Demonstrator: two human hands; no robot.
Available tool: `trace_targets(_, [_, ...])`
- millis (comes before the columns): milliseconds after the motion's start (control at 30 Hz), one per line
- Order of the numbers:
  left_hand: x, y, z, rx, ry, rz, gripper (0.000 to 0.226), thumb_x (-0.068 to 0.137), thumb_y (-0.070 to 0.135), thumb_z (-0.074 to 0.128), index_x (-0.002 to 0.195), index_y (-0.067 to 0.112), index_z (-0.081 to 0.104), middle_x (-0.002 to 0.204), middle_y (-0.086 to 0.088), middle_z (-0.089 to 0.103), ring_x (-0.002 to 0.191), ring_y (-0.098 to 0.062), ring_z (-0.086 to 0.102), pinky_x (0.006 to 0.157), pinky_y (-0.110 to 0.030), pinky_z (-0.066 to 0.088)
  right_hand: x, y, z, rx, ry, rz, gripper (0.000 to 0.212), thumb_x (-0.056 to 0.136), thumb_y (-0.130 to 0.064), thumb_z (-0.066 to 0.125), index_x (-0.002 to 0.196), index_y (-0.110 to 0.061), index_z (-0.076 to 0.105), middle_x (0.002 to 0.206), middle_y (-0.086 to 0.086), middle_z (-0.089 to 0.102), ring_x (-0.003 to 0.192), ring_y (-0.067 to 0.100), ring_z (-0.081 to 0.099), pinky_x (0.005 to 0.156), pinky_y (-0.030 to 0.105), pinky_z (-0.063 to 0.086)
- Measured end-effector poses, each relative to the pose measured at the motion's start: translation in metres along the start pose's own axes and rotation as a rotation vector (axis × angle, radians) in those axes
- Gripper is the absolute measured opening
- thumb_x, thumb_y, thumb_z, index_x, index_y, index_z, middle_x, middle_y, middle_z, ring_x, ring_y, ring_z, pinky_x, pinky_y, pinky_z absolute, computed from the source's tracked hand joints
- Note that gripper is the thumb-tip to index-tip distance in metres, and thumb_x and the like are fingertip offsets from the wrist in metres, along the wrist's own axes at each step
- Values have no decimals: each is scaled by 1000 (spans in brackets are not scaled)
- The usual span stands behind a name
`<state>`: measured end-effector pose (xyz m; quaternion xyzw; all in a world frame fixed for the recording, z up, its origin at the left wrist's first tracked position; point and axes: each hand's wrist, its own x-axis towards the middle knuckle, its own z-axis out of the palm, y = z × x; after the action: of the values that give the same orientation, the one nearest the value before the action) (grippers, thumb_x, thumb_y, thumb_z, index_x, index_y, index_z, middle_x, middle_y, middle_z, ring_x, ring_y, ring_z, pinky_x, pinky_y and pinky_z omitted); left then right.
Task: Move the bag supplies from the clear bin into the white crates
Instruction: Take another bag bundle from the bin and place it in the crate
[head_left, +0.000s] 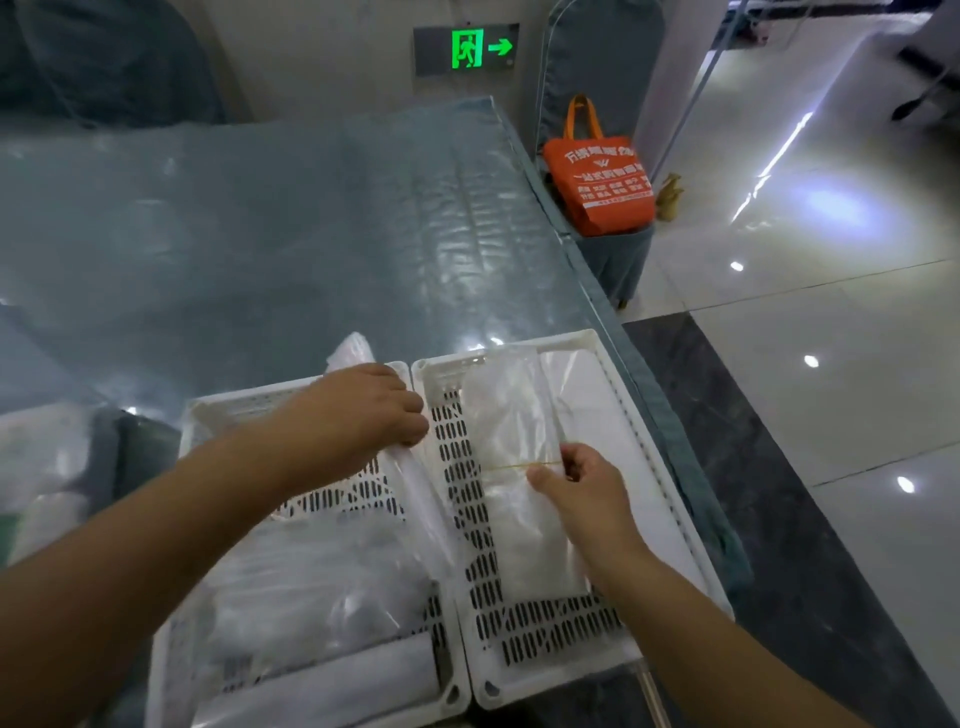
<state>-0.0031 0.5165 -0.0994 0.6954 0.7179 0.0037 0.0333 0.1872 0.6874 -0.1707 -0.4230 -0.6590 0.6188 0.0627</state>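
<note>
My left hand (363, 410) grips a white roll (410, 467) between both crates — my right hand (576, 488) pinches a banded bag bundle (519, 441) in the right crate (670, 499).

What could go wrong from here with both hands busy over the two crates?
1. The right crate sits at the table edge; pushing on it might tip it toward the floor.
2. The right hand pinches the rubber band on the clear bag bundle; it could snap or slip, loosening the bags.
3. The roll under the left hand lies across the left crate wall and may slide off.
</note>
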Motion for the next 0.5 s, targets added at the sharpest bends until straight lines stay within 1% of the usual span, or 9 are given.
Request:
trace_targets(67, [-15, -8, -1, 1, -26, -81, 30, 56, -1, 68, 67, 24, 57, 69, 6, 63, 68, -21, 60, 76, -37, 52, 1, 6, 20, 18, -41, 58, 22, 79, -17, 69, 100, -21, 63, 90, -2, 69, 81, 16, 67, 71, 31, 56])
trace_targets(100, [-20, -9, -1, -3, -36, -107, 30, 56, -2, 67, 67, 24, 58, 70, 6, 63, 68, -21, 61, 76, -38, 52, 2, 10, 29, -2, -53, 78, 20, 80, -16, 68, 98, -21, 63, 89, -1, 69, 80, 16, 66, 69, 31, 55])
trace_targets(167, [-24, -10, 1, -18, -46, -136, 30, 56, -1, 69, 69, 25, 60, 71, 7, 64, 69, -19, 60, 77, -38, 52, 4, 16, 41, -95, -55, 83, 14, 81, -16, 66, 88, -26, 59, 86, -1, 67, 77, 15, 64, 65, 29, 52])
trace_targets(233, [-22, -8, 4, -32, -46, -136, 29, 59, 0, 68, 70, 27, 61, 72, 9, 64, 70, -17, 60, 79, -34, 51, 6, 20, 46, -150, -37, 74, 15, 82, -17, 64, 83, -29, 54, 85, -1, 65, 77, 15, 62, 67, 31, 51])
trace_targets(300, [-20, -7, 6, -47, -56, -131, 28, 64, 1, 63, 73, 27, 60, 75, 9, 63, 74, -17, 59, 83, -32, 47, 7, 23, 46, -266, -28, 8, 12, 83, -19, 62, 87, -27, 54, 85, -2, 64, 75, 12, 60, 65, 29, 49])
trace_targets(400, [-14, -5, 10, -33, -122, -127, 29, 71, 1, 52, 81, 27, 60, 84, 9, 63, 83, -16, 56, 90, -31, 41, 7, 27, 45, -468, -69, -172, 7, 85, -22, 58, 89, -27, 54, 83, -10, 60, 73, 4, 56, 57, 20, 41])
trace_targets(467, [-5, 0, 10, -15, -177, -103, 30, 72, 1, 50, 85, 26, 60, 88, 9, 63, 86, -15, 54, 91, -30, 39, 6, 25, 45, -582, -86, -208, 3, 84, -27, 56, 87, -27, 54, 82, -10, 59, 72, 7, 56, 60, 24, 47])
trace_targets(500, [1, 3, 8, -8, -194, -83, 30, 72, 1, 50, 86, 26, 60, 90, 9, 63, 87, -15, 54, 92, -30, 38, 6, 24, 44, -658, -83, -205, 8, 84, -29, 55, 90, -25, 55, 86, -10, 59, 77, 10, 57, 66, 27, 49])
